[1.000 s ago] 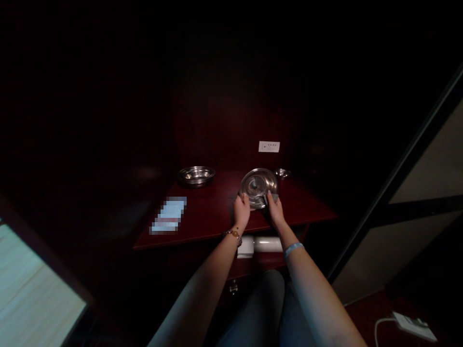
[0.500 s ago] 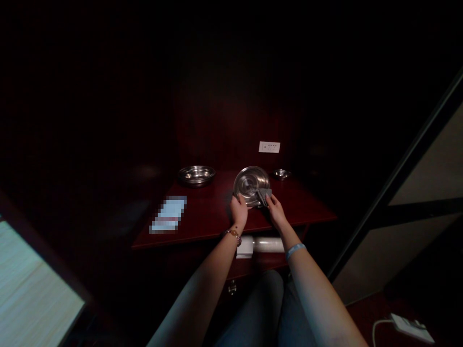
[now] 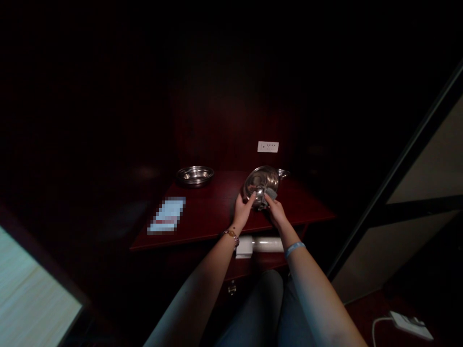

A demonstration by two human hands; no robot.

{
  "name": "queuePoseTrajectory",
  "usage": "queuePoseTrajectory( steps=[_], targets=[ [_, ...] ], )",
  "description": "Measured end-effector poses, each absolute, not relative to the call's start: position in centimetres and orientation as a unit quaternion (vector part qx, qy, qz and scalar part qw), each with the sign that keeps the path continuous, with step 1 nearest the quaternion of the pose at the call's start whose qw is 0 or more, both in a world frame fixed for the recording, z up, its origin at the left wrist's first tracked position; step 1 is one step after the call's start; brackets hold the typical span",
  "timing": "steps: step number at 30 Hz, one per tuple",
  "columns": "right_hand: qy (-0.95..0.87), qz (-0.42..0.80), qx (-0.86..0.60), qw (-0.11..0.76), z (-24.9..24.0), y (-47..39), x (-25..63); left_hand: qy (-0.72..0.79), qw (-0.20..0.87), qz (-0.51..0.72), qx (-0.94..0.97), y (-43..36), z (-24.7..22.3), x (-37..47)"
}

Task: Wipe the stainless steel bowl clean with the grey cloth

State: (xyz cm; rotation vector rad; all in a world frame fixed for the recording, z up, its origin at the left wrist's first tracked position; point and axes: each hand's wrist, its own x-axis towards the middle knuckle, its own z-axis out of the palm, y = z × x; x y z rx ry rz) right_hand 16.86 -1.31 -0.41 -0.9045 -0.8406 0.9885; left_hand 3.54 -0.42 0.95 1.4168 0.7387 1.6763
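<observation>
A shiny metal bowl [image 3: 269,177] is held tilted above the dark red desk, its inside facing me. My left hand [image 3: 243,210] grips its lower left rim, thumb on the inner side. A grey cloth [image 3: 270,193] is pinched in my right hand [image 3: 276,210] and lies against the lower right part of the bowl. The fingers of both hands behind the bowl are hidden. Beyond the bowl, to the right, a small metal bowl [image 3: 284,173] is partly covered by it. Stacked metal dishes [image 3: 195,176] rest at the desk's back left.
The red desk [image 3: 202,212] carries a blurred pale sheet [image 3: 167,215] at left. Below its front edge are a white box [image 3: 244,247] and a clear-wrapped roll [image 3: 267,244]. A wall socket [image 3: 268,147] is behind; a power strip [image 3: 411,325] lies on the floor at lower right.
The held bowl has shifted right and turned, now overlapping the small bowl. My left hand has moved right with it, and the cloth has come closer to my left thumb.
</observation>
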Motion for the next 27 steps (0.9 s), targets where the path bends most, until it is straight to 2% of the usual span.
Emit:
queuePoseTrajectory(
  steps=[4, 9, 16, 21, 27],
  targets=[
    [-0.391, 0.466, -0.385, 0.695, -0.3, -1.3, 16.9, 0.284, 0.423, 0.571, 0.644, 0.3, 0.1, 4.1],
    [-0.412, 0.457, -0.418, 0.669, -0.6, -1.1, 16.8, 0.35, 0.466, 0.561, 0.588, 1.0, -0.5, 4.3],
    [-0.378, 0.399, -0.424, 0.72, -0.2, -1.6, 16.3, 0.302, 0.585, 0.544, 0.519, 0.5, -0.1, 4.5],
    [-0.365, 0.361, -0.426, 0.745, -0.2, -1.4, 16.4, 0.288, 0.585, 0.559, 0.512, 0.6, 0.0, 4.4],
    [-0.348, 0.363, -0.416, 0.758, -0.2, -1.4, 16.6, 0.295, 0.525, 0.596, 0.53, 0.7, 0.0, 4.2]
  ],
)
